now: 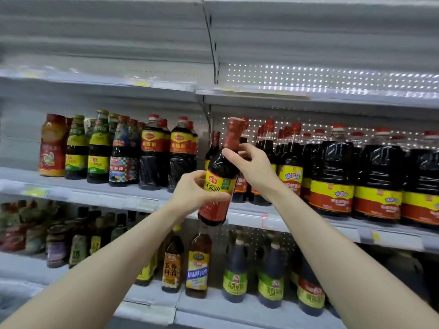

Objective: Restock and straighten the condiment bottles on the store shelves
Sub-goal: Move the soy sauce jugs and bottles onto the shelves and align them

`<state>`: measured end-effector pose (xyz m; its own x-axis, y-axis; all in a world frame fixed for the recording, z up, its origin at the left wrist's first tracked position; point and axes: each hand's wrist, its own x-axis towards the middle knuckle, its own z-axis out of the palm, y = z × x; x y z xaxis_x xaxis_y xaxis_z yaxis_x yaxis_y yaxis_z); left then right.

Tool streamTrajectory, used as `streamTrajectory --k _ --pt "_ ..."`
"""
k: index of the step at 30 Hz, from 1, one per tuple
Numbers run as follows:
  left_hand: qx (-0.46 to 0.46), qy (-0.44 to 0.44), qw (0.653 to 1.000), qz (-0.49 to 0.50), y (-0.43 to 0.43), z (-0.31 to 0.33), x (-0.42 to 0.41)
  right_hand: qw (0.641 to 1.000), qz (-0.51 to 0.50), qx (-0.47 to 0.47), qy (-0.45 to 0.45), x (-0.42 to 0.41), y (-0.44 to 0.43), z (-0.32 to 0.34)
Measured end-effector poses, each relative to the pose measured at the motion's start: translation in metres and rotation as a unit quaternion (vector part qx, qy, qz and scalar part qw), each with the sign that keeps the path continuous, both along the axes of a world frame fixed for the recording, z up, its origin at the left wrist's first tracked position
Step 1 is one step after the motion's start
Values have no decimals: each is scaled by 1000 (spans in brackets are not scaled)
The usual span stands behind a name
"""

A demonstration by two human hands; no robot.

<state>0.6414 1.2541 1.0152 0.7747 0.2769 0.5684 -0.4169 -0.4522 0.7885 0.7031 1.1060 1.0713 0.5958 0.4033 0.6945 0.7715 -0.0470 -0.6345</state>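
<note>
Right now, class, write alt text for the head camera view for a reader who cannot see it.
Two bare hands hold a tilted soy sauce bottle before the store shelves: the left hand grips its label, the right hand grips near its neck. Dark bottles line the shelves.

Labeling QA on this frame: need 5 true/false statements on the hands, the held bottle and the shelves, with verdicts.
1. Both the left hand and the right hand hold the same soy sauce bottle. True.
2. The held bottle has a green cap. False: its cap and neck wrap are red.
3. The held bottle stands upright on the middle shelf. False: it is tilted, its top leaning right, and is held in front of the shelf edge.
4. The left hand grips the bottle at the label and the right hand grips it higher, just below the neck. True.
5. The large dark jugs stand left of the held bottle. False: they stand to its right on the middle shelf.
</note>
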Motion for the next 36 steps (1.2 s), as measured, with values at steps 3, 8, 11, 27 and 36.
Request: streamTrajectory --k 3,8,11,27,36 --pt "-9 -7 1000 -1 27 9 23 1000 2 -22 -7 20 25 5" --pt "-18 -19 1000 10 55 14 62 1000 20 -10 -13 53 54 14" --pt "-20 -22 999 17 70 19 90 1000 13 2 -9 79 74 18" --pt "-5 6 999 49 108 13 165 1000 -22 11 17 141 119 13" --pt "-8 50 999 6 121 7 181 997 -63 -31 5 154 128 11"
